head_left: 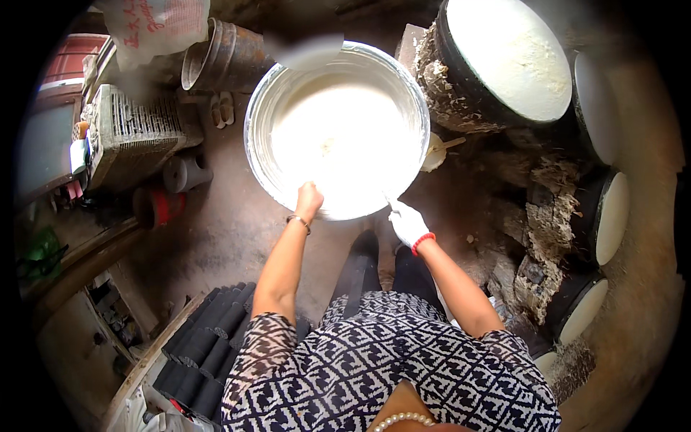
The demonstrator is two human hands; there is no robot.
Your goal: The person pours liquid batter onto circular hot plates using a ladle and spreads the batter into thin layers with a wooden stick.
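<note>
Clenching the basin rim (253,144) are left fingers (309,193); right fingers (396,210) I cannot tell; red writing (139,10) marks a white bag (169,32)

My right fingers (396,208) in matt cloth glove (412,227); I see basin (259,137) rim smooth, glossy; bucket (234,59) dull, rough metal; my blouse (389,342) matt cloth; necklace beads (404,417) smooth, glossy.

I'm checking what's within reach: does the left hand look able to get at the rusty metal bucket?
Probably not: the round basin, with the left hand at its near rim, lies between that hand and the rusty metal bucket.
</note>
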